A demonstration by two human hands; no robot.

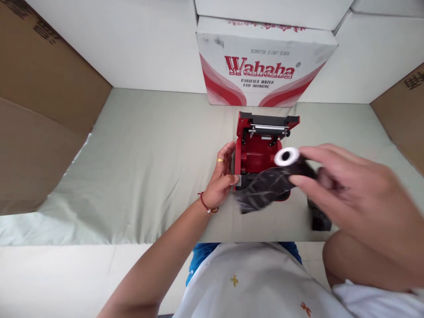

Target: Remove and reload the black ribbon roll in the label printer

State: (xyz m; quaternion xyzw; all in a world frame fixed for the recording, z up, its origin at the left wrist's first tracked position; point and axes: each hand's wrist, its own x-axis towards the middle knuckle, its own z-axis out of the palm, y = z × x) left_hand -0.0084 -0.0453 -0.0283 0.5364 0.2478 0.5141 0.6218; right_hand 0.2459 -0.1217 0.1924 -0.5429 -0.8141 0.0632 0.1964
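A small red and black printer [256, 157] stands on the cloth with its lid [270, 126] raised, showing a red roll compartment. My left hand [223, 176] grips the printer's left side, the thumb resting on its front corner and the fingers along the side wall. In my right hand [347, 190], slightly blurred, is a paper roll [286, 157] with a white end and a dark core hole. A loose black strip [261, 190] with pale lines hangs from the roll, covering part of the printer's front. The roll is held above the compartment's right side, tilted.
A black object [320, 218], partly hidden by my right hand, lies near the table's front edge. Behind the printer stands a white and red water carton [261, 66]. Brown cardboard boxes [43, 110] flank the table at left and right. Pale green cloth [142, 168] covers the tabletop.
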